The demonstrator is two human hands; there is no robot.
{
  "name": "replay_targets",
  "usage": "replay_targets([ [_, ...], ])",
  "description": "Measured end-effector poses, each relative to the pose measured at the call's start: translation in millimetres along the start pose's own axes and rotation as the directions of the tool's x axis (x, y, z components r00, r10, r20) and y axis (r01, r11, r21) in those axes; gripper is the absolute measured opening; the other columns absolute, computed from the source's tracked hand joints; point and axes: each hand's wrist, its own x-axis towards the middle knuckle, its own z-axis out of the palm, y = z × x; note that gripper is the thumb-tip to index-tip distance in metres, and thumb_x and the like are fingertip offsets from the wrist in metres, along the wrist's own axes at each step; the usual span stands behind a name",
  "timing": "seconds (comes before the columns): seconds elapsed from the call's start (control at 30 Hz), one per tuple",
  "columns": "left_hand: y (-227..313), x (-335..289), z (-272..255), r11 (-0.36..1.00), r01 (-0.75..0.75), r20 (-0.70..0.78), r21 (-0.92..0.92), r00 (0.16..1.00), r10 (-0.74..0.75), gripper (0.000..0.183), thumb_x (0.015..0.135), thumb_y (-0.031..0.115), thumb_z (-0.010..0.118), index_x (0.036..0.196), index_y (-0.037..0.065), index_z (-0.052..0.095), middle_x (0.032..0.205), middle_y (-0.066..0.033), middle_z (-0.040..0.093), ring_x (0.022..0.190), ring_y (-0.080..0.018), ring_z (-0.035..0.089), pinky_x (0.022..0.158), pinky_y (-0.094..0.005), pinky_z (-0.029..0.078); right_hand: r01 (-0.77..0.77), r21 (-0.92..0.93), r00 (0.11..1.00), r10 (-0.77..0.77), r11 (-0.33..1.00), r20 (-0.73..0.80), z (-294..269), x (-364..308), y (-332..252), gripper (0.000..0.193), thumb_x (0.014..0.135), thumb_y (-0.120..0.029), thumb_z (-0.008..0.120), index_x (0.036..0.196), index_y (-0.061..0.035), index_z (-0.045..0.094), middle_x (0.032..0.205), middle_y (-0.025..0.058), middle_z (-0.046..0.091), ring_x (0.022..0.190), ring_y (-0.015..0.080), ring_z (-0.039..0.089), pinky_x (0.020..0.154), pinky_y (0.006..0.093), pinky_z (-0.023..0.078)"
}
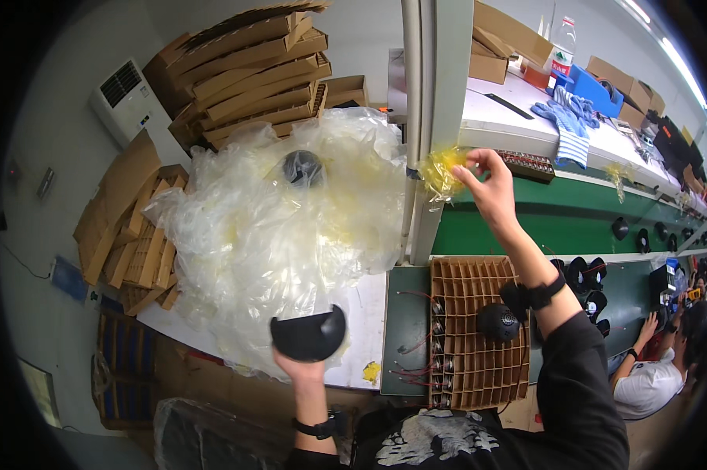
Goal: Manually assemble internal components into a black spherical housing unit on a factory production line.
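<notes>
In my left hand (299, 368) rests a black curved plastic shell (309, 337), its cut-out edge facing up and away from me. My right hand (490, 188) is raised beside the white post (430, 102), thumb and fingers pinching a crumpled clump of thin yellow film (441, 174). Whether that film also touches the post I cannot tell. Just beyond the shell spreads a large heap of clear plastic bags (244, 243). A dark round part (303, 168) sits in the heap's far portion, partly covered by plastic.
Below my right forearm lies a cardboard divider tray (479, 376) bearing a black perforated dome (497, 322). Stacked cardboard trays (252, 70) rise behind the heap. A shelf (494, 129) holds a bottle (561, 47) and striped gloves (573, 129). Another person (651, 380) works at far right.
</notes>
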Motion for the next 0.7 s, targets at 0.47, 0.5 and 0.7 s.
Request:
replay_targets([
  [0.47,-129.6,-53.1,25.1,0.818,0.441,-0.186,0.369,0.898,-0.400,0.056,0.100,0.045,0.021,0.131,0.003,0.042,0.133,-0.0126,0.047,0.125,-0.0258,0.044,0.108,-0.0445,0.032,0.333,-0.151,0.719,-0.147,0.931,0.680,-22.3,-188.0,-7.6,0.095,0.064,-0.046,0.078,0.137,-0.0035,0.033,0.131,0.0223,0.042,0.120,0.0402,0.042,0.099,0.0486,0.036],
  [0.5,-137.7,-55.5,23.1,0.808,0.456,-0.184,0.373,0.890,-0.417,0.056,0.100,0.045,0.021,0.131,0.003,0.042,0.133,-0.0126,0.047,0.125,-0.0258,0.044,0.108,-0.0445,0.032,0.323,-0.182,0.713,-0.113,0.929,0.692,-23.0,-198.9,0.6,0.093,0.066,-0.043,0.077,0.137,-0.0037,0.033,0.128,0.0219,0.044,0.115,0.0403,0.047,0.096,0.0479,0.039],
  [0.7,-163.9,-64.4,-9.9,0.699,0.530,-0.231,0.480,0.845,-0.482,0.052,0.098,0.044,0.037,0.131,0.004,0.039,0.131,-0.0127,0.045,0.124,-0.0288,0.041,0.108,-0.0455,0.030,0.115,-0.254,0.809,0.058,0.960,0.585,-68.6,-169.8,77.9,0.079,0.067,-0.031,0.074,0.132,-0.0041,0.038,0.119,0.0235,0.051,0.108,0.0388,0.052,0.092,0.0450,0.044],
])
